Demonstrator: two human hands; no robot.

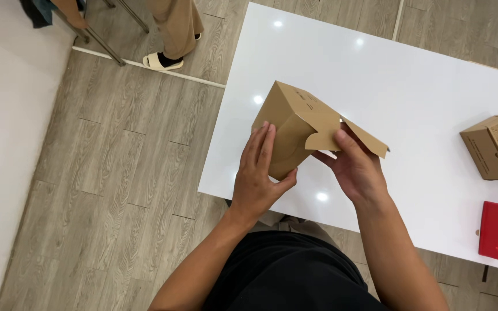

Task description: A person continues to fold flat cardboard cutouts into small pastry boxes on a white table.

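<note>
At frame centre, the left hand grips the brown cardboard box to steady it above the table while the right hand pinches its open flap.

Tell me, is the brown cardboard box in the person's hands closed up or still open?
Still open: the box has one flap sticking out unfolded by the right hand.

Single view only, from a head-worn camera above the near edge of the white table. It faces steeply downward and slightly forward, close enough that the wearer's forearms fill the lower frame. The table lies skewed, running upper left to lower right; grey plank floor shows left of it.
</note>
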